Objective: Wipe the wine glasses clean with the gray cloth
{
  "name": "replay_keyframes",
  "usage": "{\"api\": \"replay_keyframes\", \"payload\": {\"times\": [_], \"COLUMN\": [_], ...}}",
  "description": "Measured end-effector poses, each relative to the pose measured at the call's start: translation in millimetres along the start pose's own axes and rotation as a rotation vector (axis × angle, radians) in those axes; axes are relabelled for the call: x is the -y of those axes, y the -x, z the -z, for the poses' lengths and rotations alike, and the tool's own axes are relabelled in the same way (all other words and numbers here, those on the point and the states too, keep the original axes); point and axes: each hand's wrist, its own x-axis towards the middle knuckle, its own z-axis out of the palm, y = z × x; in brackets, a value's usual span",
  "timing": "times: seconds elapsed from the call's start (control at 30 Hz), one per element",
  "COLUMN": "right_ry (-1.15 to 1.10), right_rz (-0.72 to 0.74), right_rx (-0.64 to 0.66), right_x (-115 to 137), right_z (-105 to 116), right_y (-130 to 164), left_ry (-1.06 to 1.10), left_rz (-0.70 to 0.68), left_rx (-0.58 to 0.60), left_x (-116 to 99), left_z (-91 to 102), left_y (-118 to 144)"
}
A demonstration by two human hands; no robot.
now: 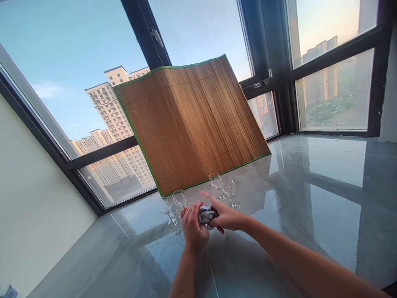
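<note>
From here, I see the left hand (pixel 194 227) and right hand (pixel 228 217) pinching crumpled grey cloth (pixel 206 215); likely soft, light, best gripped mid-bunch.

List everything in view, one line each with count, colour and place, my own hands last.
Slatted mat: one, brown with green edging, standing in front of the windows
Stemmed glasses: at least four, clear, two beyond each hand
Cloth: one, grey and whitish, bundled between the hands
Glossy surface: one, grey, under the glasses
Windows: several panes, dark frames, behind the mat and at right
Buildings: several, pale, outside
Wall: one, pale, left
Corner object: one, pale, bottom left, too cut off to name
Left hand: one, at the cloth's left
Right hand: one, at the cloth's right, index finger extended
</note>
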Motion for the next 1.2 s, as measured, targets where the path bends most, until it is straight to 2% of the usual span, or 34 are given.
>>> {"api": "replay_keyframes", "payload": {"times": [0.1, 0.3, 0.43, 0.7, 0.97, 1.2], "right_ry": [-0.072, -0.185, -0.209, -0.229, -0.217, -0.225], "right_rz": [0.002, 0.002, 0.007, 0.051, 0.096, 0.139], "right_rx": [0.012, -0.026, -0.048, -0.098, -0.167, -0.223], "right_x": [4, 6, 9, 15, 15, 14], "right_z": [3, 4, 3, -2, -6, -12], "right_y": [2, 6, 5, 6, 6, 7], "left_ry": [0.071, 0.186, 0.356, 0.821, 0.911, 1.145], "left_rz": [0.031, 0.179, 0.261, 0.463, 0.581, 0.628], "left_rx": [-0.046, -0.098, -0.123, -0.109, -0.1, -0.091], "left_x": [-2, 0, 0, -3, -5, -5], "left_z": [-2.5, -8.4, -11.0, -13.3, -11.4, -14.7], "left_y": [1, 3, 2, -6, -8, -7]}}
